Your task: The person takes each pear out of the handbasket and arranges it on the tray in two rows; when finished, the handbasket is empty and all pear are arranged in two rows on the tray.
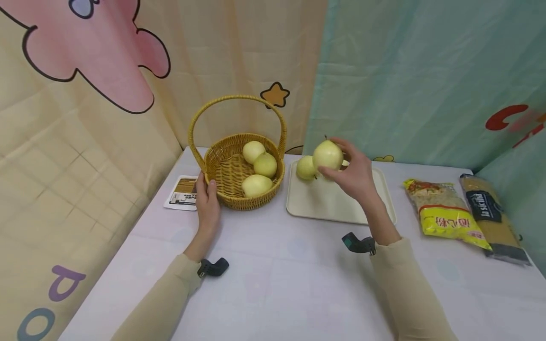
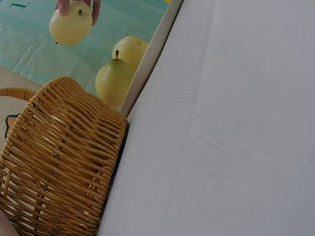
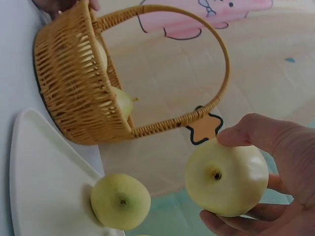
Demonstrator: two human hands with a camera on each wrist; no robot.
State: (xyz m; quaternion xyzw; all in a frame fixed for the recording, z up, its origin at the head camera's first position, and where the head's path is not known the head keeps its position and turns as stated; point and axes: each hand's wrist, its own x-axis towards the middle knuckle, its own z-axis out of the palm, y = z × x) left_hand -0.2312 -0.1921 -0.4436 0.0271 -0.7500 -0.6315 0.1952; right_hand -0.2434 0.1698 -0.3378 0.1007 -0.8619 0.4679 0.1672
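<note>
I'm holding a pale pear (image 1: 326,154) over the tray (image 1: 315,203), my right grip (image 1: 357,178) squeezing it and my left grip (image 1: 208,206) touching the wicker basket (image 1: 228,176), so I'm guessing I'm carrying, next needing a soft set-down in there.

Small curtained booth or nook suggested; whether in home or studio cannot be told. White-clothed table (image 1: 277,293) enclosed at far left corner by beige cartoon-printed curtain (image 1: 204,52), at far right corner by green curtain (image 1: 405,85). Food packets (image 1: 448,215) laid along right edge; black cameras (image 1: 359,244) worn on both wrists.
</note>
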